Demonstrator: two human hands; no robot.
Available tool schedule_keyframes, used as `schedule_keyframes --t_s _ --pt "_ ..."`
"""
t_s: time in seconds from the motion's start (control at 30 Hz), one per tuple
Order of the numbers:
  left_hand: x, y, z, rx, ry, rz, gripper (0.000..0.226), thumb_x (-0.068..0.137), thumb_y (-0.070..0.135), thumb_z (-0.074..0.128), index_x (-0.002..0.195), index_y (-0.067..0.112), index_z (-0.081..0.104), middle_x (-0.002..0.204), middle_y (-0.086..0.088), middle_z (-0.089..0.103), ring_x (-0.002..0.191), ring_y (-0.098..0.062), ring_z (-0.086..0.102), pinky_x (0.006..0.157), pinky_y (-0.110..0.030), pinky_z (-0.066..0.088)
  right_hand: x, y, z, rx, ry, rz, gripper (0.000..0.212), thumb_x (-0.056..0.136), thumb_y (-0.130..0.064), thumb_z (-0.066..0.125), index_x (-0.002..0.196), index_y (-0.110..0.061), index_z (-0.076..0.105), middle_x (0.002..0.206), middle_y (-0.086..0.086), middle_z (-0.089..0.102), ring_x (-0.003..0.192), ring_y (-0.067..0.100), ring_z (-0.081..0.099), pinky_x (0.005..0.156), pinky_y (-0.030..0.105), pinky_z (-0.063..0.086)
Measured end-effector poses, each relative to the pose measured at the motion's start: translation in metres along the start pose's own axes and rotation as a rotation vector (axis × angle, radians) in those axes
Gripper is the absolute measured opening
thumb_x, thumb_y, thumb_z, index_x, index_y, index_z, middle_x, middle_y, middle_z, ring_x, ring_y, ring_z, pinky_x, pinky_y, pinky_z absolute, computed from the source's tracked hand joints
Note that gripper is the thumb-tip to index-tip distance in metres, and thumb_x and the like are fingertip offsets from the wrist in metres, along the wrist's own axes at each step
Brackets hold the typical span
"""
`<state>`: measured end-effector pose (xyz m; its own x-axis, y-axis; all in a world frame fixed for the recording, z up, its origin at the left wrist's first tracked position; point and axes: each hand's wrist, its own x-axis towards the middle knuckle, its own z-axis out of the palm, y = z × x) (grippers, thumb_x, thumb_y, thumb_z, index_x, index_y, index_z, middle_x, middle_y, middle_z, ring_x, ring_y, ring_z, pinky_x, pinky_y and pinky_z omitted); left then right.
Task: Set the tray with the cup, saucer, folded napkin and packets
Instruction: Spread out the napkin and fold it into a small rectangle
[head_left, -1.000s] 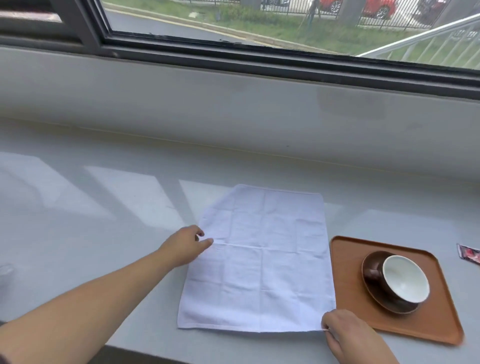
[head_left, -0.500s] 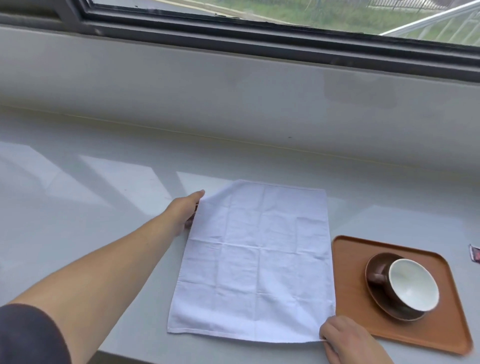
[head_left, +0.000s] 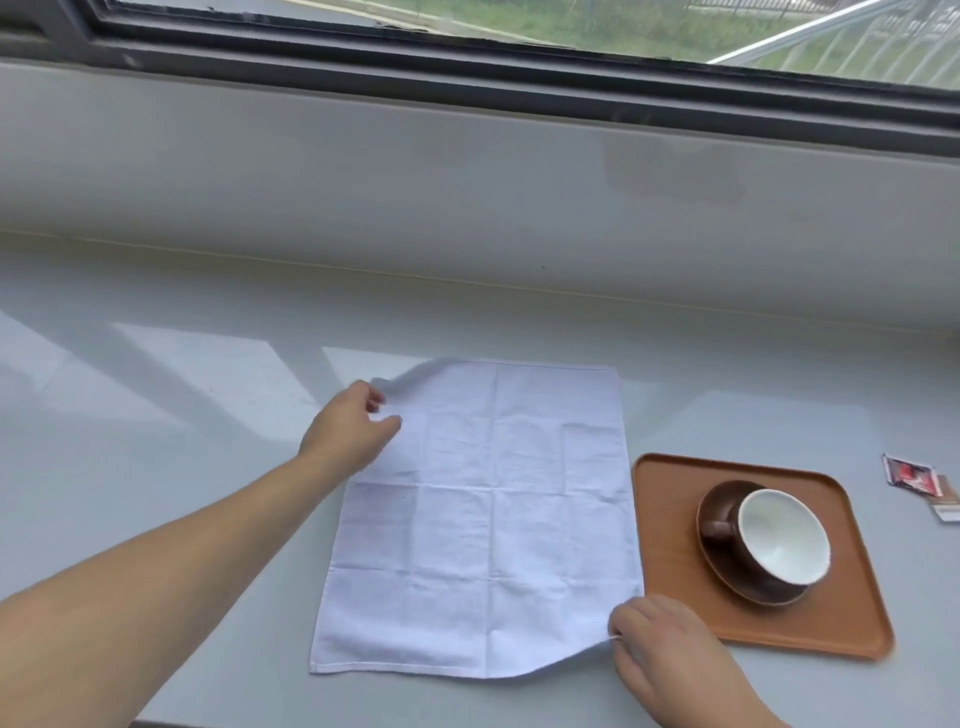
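Note:
A white napkin (head_left: 488, 519) lies spread out flat on the grey counter. My left hand (head_left: 350, 428) pinches its far left corner, which is lifted slightly off the surface. My right hand (head_left: 660, 642) pinches the near right corner, also raised a little. To the right, an orange-brown tray (head_left: 670, 519) carries a dark brown saucer (head_left: 727, 582) with a brown cup (head_left: 779, 540), white inside, its handle pointing left. Two packets lie on the counter right of the tray: a red one (head_left: 909, 470) and a brown one (head_left: 946, 501).
The grey counter (head_left: 182, 415) runs back to a low grey wall (head_left: 467, 182) under a dark window frame. The counter's front edge is just below the napkin.
My left hand moved from the napkin's left edge up to its far left corner and lifted it. My right hand stayed on the near right corner, which now rises slightly.

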<state>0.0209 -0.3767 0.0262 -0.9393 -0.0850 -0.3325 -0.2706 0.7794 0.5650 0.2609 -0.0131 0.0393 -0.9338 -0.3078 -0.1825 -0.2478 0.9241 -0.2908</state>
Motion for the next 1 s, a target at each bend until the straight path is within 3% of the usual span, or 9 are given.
schedule_keyframes --t_s 0.1,0.23,0.33,0.47,0.53,0.63,0.77,0.87,1.0 --pt "-0.051 0.022 0.016 0.072 -0.336 0.208 0.027 0.078 0.064 0.067 0.088 0.039 0.064 0.087 0.022 0.070 0.080 0.002 0.064 0.070 -0.028 0.051 0.002 -0.006 -0.006 0.086 0.036 0.078 0.011 0.079 -0.023 0.073 0.080 -0.026 0.063 0.076 -0.012 0.062 0.072 0.013 0.057 0.065 0.032 0.052" --pt "-0.119 0.051 0.050 0.215 -0.666 0.444 0.052 0.070 0.085 0.060 0.103 0.044 0.060 0.100 0.027 0.065 0.087 0.006 0.061 0.075 -0.024 0.050 0.010 -0.015 -0.011 0.182 0.084 0.176 0.004 0.090 -0.034 0.055 0.087 -0.034 0.058 0.081 -0.017 0.060 0.081 0.006 0.053 0.072 0.028 0.048" --pt "-0.150 0.063 0.078 0.311 -0.695 0.584 0.063 0.070 0.087 0.055 0.117 0.044 0.052 0.116 0.021 0.062 0.098 -0.005 0.059 0.077 -0.032 0.046 0.014 -0.020 -0.015 0.225 0.112 0.217 0.003 0.089 -0.036 0.055 0.086 -0.037 0.056 0.081 -0.020 0.060 0.084 0.004 0.054 0.071 0.020 0.044" --pt "-0.155 0.054 0.094 0.467 -0.564 0.738 0.033 0.092 0.046 0.055 0.121 0.030 0.056 0.119 0.003 0.065 0.106 -0.024 0.061 0.075 -0.034 0.040 0.013 -0.021 -0.019 0.253 0.156 0.241 0.006 0.088 -0.035 0.056 0.083 -0.035 0.056 0.080 -0.024 0.058 0.085 0.002 0.054 0.068 0.013 0.038" --pt "-0.148 0.038 0.088 0.532 -0.539 0.726 0.018 0.094 0.033 0.052 0.109 0.026 0.060 0.112 -0.002 0.067 0.100 -0.028 0.062 0.071 -0.033 0.037 0.010 -0.018 -0.021 0.262 0.167 0.255 0.007 0.089 -0.034 0.056 0.082 -0.037 0.055 0.079 -0.024 0.058 0.086 0.003 0.055 0.066 0.013 0.038" --pt "-0.135 0.002 0.068 0.620 -0.585 0.620 0.006 0.094 0.030 0.048 0.091 0.026 0.052 0.095 -0.001 0.061 0.088 -0.028 0.058 0.066 -0.034 0.036 0.003 -0.012 -0.019 0.266 0.165 0.270 0.010 0.089 -0.033 0.057 0.080 -0.038 0.054 0.079 -0.023 0.058 0.087 0.003 0.056 0.066 0.017 0.040" --pt "-0.122 -0.049 0.034 0.639 -0.638 0.442 0.014 0.093 0.036 0.047 0.081 0.032 0.042 0.081 0.011 0.051 0.080 -0.018 0.050 0.060 -0.032 0.034 -0.006 -0.004 -0.013 0.274 0.142 0.297 0.018 0.090 -0.026 0.064 0.081 -0.039 0.055 0.081 -0.023 0.059 0.089 0.004 0.057 0.068 0.021 0.044" --pt "-0.112 -0.069 0.008 0.580 -0.629 0.319 0.021 0.091 0.045 0.050 0.074 0.033 0.047 0.079 0.012 0.056 0.077 -0.012 0.054 0.062 -0.030 0.041 -0.005 -0.001 -0.012 0.275 0.113 0.305 0.020 0.092 -0.022 0.066 0.083 -0.038 0.056 0.081 -0.023 0.059 0.089 0.002 0.056 0.069 0.017 0.041" --pt "-0.092 -0.069 -0.020 0.417 -0.568 0.192 0.021 0.092 0.046 0.060 0.072 0.040 0.057 0.075 0.015 0.062 0.070 0.000 0.055 0.060 -0.025 0.038 0.012 0.012 -0.021 0.283 0.069 0.324 0.022 0.093 -0.019 0.065 0.087 -0.039 0.058 0.084 -0.022 0.063 0.088 0.000 0.057 0.070 0.020 0.043"
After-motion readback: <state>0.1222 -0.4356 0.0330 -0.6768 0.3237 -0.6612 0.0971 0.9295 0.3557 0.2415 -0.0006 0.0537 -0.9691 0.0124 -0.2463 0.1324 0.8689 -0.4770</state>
